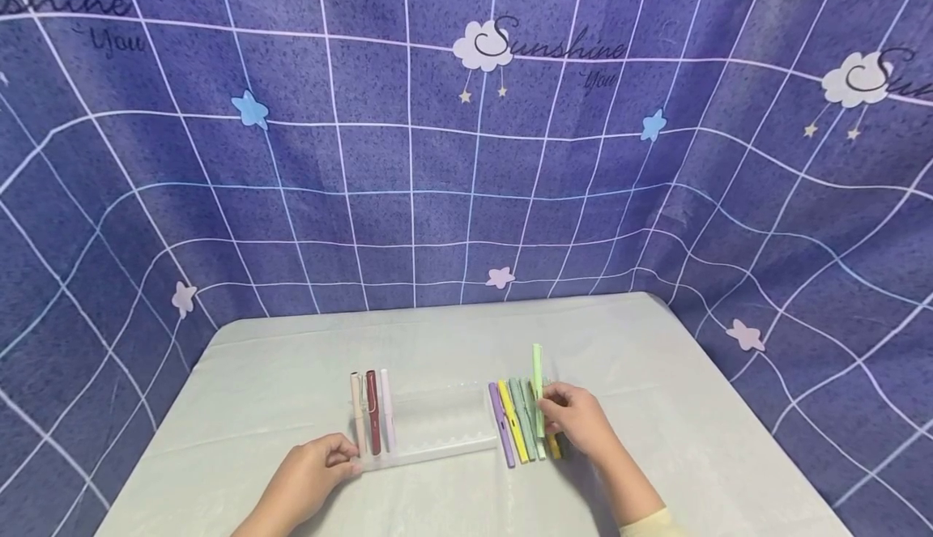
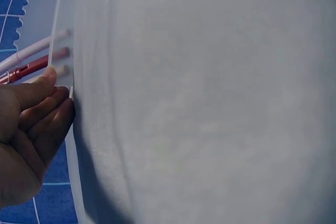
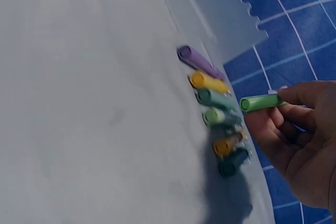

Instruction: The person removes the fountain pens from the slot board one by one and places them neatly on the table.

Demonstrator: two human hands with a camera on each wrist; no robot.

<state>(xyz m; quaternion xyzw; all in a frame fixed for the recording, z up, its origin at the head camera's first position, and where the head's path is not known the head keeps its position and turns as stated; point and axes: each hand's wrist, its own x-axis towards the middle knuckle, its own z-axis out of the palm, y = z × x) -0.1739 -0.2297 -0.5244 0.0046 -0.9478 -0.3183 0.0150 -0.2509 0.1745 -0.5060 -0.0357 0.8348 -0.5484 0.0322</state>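
Observation:
A clear pen stand (image 1: 445, 451) with a notched ledge holds three pens at its left end: a beige pen (image 1: 357, 407), a dark red pen (image 1: 373, 424) and a pale pink pen (image 1: 388, 415). My left hand (image 1: 313, 472) pinches the stand's left front corner; its thumb lies along the edge in the left wrist view. A light green pen (image 3: 260, 102) is pinched between the thumb and fingers of my right hand (image 1: 579, 419), raised above a row of pens. That row includes a purple pen (image 1: 502, 425), a yellow pen (image 1: 513, 424) and several green ones, partly hidden by the hand.
The row of pens lies on the white tabletop (image 1: 430, 505) just right of the stand. A blue grid-patterned curtain (image 1: 445, 156) rises behind the table and along both sides.

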